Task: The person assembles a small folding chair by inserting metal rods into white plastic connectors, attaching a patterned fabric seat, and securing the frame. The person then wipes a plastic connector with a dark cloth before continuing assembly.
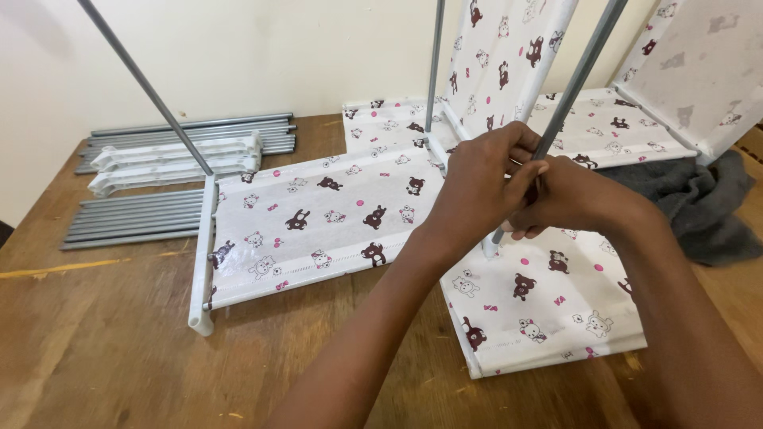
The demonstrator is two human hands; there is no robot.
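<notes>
both hands clamped on grey pole (574,83), seating it into printed shelf panel (548,298).
left hand (475,187) and right hand (574,200) fingers together around it; next likely needs a firm downward push.

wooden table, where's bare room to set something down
Bare wooden table lies in front of the left white bear-print fabric panel and below the grey metal rods. Crowded: centre, where both hands grip a grey pole, and right by the dark cloth.

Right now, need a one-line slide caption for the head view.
Both hands, left hand and right hand, grip a grey metal rod above bear-print fabric shelves on a wooden table.
</notes>
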